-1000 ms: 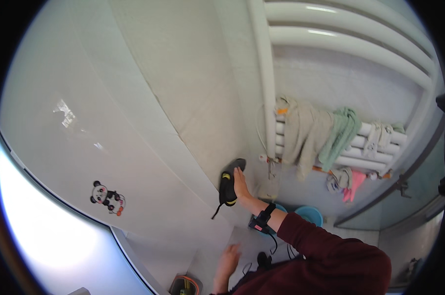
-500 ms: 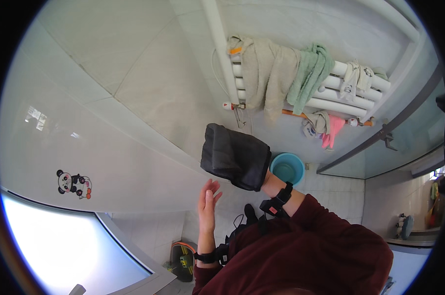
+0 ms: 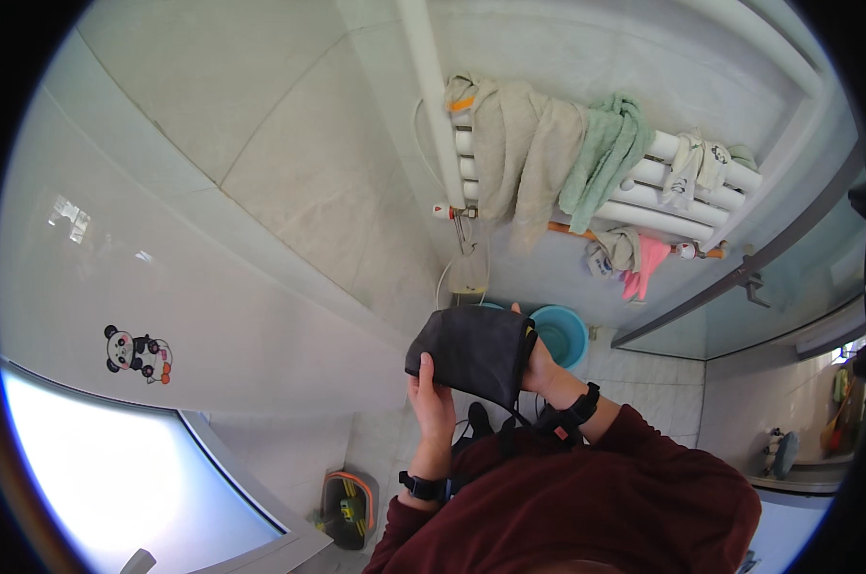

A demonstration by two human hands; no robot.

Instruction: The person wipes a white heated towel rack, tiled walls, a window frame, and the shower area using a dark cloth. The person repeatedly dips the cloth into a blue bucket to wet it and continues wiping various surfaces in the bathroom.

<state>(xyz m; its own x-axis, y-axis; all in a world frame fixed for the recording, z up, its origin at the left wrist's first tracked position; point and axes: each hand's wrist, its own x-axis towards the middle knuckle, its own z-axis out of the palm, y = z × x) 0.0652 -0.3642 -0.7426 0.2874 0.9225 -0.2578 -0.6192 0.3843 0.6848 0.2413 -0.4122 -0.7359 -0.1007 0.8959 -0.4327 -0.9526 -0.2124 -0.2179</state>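
A black fabric bag (image 3: 471, 354) is held level in front of me between my two hands. Its left corner is gripped by my left hand (image 3: 433, 407), with the thumb pressed on top and the other fingers underneath. At the opposite end, my right hand (image 3: 540, 365) closes round the bag's right edge; a fingertip shows past the far side, and the rest of the fingers are partly hidden. A small bit of yellow shows at that edge, and a dark strap hangs below it.
Beyond the bag, a blue basin (image 3: 560, 337) stands on the tiled floor below a white towel radiator (image 3: 664, 145) hung with a beige towel (image 3: 519, 143) and a green towel (image 3: 607, 153). A dark bin (image 3: 349, 507) stands at lower left. A glass door (image 3: 787, 277) is at right.
My right hand, which was inside the bag up to the wrist, now grips its right edge. The bag has come down and nearer, and my left hand has taken hold of its left corner.
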